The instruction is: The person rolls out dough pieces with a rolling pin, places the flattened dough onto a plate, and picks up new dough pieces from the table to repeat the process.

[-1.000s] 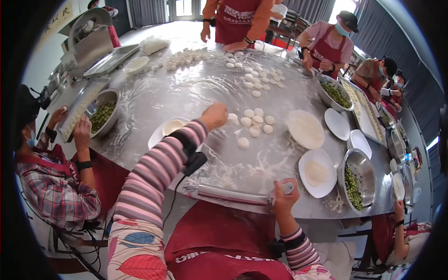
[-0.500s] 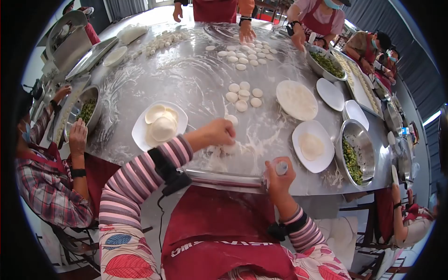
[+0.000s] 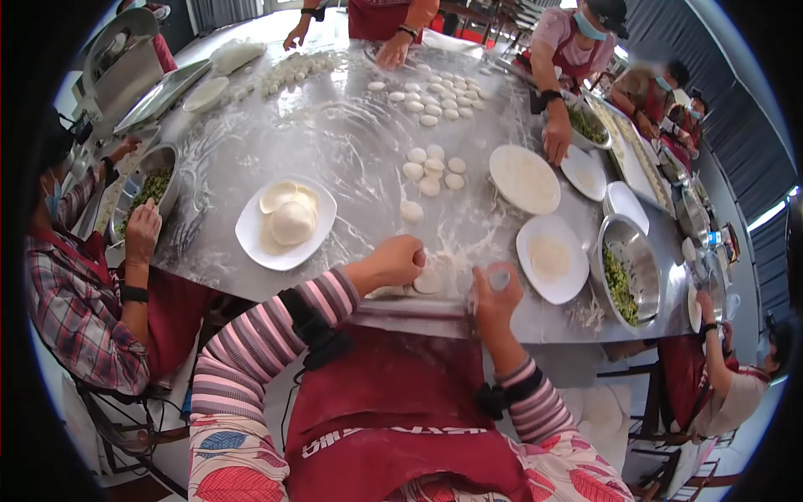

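My left hand (image 3: 398,261) is closed, its fingertips pinched at the edge of a small round of dough (image 3: 427,281) on the floured steel table. My right hand (image 3: 497,299) is wrapped round the end of a shiny rolling pin (image 3: 410,309); its round, clear-looking tip (image 3: 502,278) shows above the fist. The pin lies near the table's front edge, blurred. A single dough piece (image 3: 411,211) sits beyond my left hand. Behind it is a cluster of dough pieces (image 3: 431,167). A white plate (image 3: 251,230) on the left holds flat dough wrappers (image 3: 293,222).
To the right stand a plate with a wrapper (image 3: 552,259), a steel bowl of green filling (image 3: 621,280) and a floury oval plate (image 3: 524,180). Co-workers surround the table. One hand (image 3: 556,138) reaches beside a plate; another person's hand (image 3: 142,224) is by the left bowl (image 3: 171,201).
My left hand has shifted slightly down and a dough round now shows beside it. My right hand has moved slightly up. The co-worker at the upper right has reached down toward a plate.
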Demonstrator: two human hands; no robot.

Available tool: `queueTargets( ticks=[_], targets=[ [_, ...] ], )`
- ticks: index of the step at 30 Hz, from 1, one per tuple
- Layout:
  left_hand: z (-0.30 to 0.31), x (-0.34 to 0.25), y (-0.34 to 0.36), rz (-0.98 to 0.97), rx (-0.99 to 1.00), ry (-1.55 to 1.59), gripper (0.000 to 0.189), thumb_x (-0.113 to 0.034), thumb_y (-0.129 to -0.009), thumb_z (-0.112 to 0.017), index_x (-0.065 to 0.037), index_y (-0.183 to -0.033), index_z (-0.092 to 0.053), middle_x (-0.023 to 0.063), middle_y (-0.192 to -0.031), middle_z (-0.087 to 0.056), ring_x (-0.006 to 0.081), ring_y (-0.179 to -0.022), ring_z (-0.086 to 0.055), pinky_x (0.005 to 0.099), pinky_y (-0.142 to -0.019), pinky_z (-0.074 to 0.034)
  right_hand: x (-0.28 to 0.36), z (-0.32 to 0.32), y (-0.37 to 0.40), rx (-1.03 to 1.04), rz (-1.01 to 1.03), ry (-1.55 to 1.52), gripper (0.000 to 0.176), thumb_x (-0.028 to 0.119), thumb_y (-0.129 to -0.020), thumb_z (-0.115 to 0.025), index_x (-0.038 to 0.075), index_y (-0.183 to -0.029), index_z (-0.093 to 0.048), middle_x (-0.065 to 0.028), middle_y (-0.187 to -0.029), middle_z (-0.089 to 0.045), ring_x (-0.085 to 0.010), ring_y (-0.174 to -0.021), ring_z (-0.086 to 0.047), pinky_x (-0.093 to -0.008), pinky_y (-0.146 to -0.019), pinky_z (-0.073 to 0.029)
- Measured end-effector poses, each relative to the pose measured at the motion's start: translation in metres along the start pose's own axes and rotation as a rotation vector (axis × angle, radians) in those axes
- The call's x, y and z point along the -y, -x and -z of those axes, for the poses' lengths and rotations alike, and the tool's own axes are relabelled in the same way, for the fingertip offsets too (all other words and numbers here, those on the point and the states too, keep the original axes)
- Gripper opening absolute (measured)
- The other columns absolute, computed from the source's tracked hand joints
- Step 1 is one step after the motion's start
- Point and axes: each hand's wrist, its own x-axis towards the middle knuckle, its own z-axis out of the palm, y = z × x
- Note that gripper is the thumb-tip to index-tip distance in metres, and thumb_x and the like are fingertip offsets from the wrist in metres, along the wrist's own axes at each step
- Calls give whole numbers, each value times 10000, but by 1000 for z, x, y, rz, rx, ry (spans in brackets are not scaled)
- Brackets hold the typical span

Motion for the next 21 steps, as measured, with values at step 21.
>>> queueTargets(
  ticks=[21],
  targets=[
    [8, -7, 2, -62, 43, -86, 162, -131, -720, -592, 9, -800, -587, 161, -744, -613, 280, -699, -600, 355, -637, -460, 7, -7, -8, -42, 93, 267, 184, 86, -706, -680, 28, -756, -513, -131, -603, -556, -262, -505, -534, -337, -493, -415]
  ],
)
